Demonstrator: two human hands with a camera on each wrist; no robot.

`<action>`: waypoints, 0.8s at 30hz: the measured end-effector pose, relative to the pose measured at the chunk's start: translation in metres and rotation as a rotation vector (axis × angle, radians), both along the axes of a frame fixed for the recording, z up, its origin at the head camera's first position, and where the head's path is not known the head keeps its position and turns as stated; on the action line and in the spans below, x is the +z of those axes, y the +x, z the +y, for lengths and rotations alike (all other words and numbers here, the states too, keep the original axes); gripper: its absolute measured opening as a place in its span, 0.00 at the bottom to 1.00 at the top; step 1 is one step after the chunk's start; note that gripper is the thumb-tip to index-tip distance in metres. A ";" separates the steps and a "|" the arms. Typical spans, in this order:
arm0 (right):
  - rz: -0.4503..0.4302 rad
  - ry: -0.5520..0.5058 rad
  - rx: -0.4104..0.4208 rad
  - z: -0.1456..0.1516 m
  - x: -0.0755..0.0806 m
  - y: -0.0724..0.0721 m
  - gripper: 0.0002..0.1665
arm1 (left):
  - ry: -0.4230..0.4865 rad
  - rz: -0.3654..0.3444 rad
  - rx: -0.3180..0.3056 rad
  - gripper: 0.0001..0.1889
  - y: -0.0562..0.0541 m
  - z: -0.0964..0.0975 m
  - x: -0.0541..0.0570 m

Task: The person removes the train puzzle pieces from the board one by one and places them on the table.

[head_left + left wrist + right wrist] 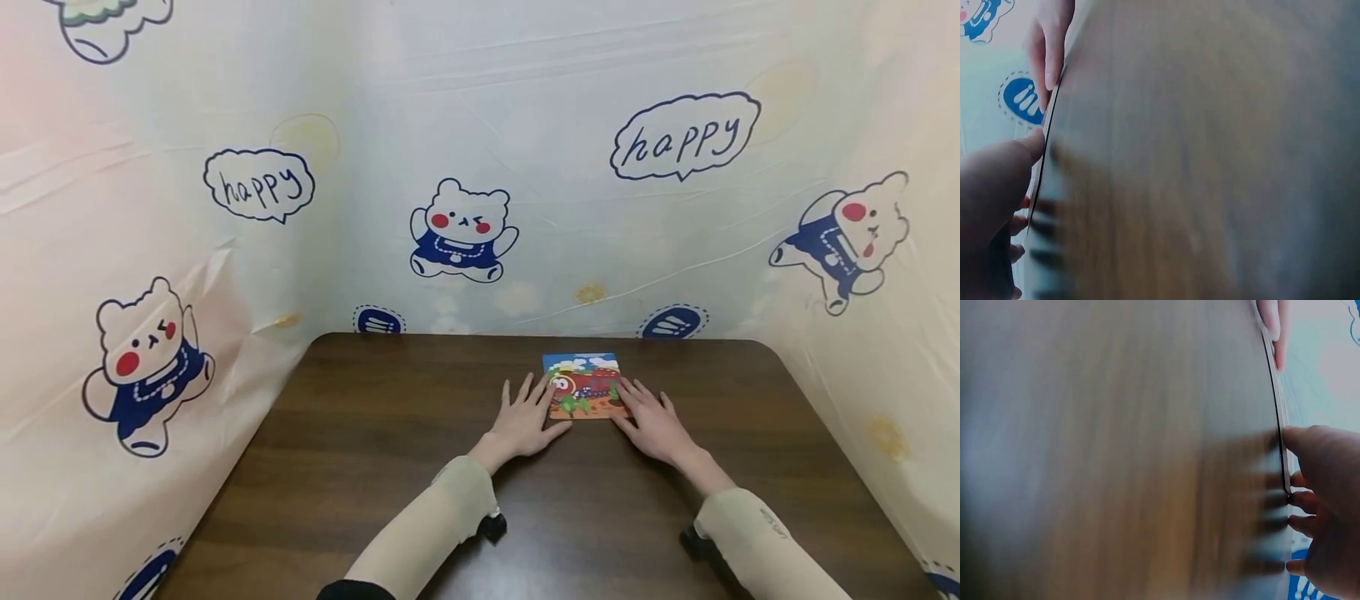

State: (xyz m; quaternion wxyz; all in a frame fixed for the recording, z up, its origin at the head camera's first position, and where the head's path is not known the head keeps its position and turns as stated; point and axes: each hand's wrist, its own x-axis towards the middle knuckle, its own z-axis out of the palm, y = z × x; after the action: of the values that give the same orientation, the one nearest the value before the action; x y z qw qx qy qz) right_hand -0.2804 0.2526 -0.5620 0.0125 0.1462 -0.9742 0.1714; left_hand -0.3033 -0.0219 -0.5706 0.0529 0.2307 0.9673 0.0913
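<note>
A thin, square, colourful picture book or puzzle board point(585, 393) lies flat toward the far side of the brown table, with blue sky and a red cartoon figure printed on it. My left hand point(522, 417) rests at its left side, fingers spread and fingertips over the edge. On the opposite side, my right hand point(655, 423) touches the right edge with straight fingers. Both wrist views look low along the tabletop. There the board shows as a thin edge, with the left thumb point(1034, 144) and the right thumb point(1294, 436) against it.
The dark wooden table point(360, 467) has rounded far corners. A pale cloth point(360, 167) printed with bears and "happy" bubbles surrounds it at the back and both sides. Small black devices sit under the left cuff point(465, 492) and the right cuff point(738, 517).
</note>
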 end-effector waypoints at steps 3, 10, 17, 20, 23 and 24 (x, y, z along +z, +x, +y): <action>0.007 -0.009 0.013 -0.010 0.000 -0.003 0.38 | -0.002 0.001 0.025 0.46 0.000 -0.008 0.000; 0.026 -0.031 0.045 -0.031 0.002 -0.004 0.37 | 0.041 -0.015 0.066 0.44 0.002 -0.031 0.006; 0.028 -0.044 0.090 -0.053 0.002 -0.003 0.36 | 0.077 -0.009 0.101 0.46 0.001 -0.051 0.005; 0.021 -0.040 0.100 -0.063 0.001 -0.004 0.36 | 0.081 -0.002 0.117 0.46 0.002 -0.060 0.003; 0.014 -0.039 0.109 -0.071 0.001 -0.004 0.36 | 0.076 0.002 0.133 0.46 0.003 -0.068 0.002; 0.009 -0.040 0.112 -0.073 0.001 -0.004 0.36 | 0.067 0.002 0.138 0.45 0.003 -0.071 0.002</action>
State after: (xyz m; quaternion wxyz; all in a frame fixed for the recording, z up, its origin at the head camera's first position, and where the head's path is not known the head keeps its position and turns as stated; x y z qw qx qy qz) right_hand -0.2842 0.1793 -0.5606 0.0103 0.2013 -0.9608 0.1905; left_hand -0.3000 -0.0926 -0.5686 0.0375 0.1651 0.9773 0.1270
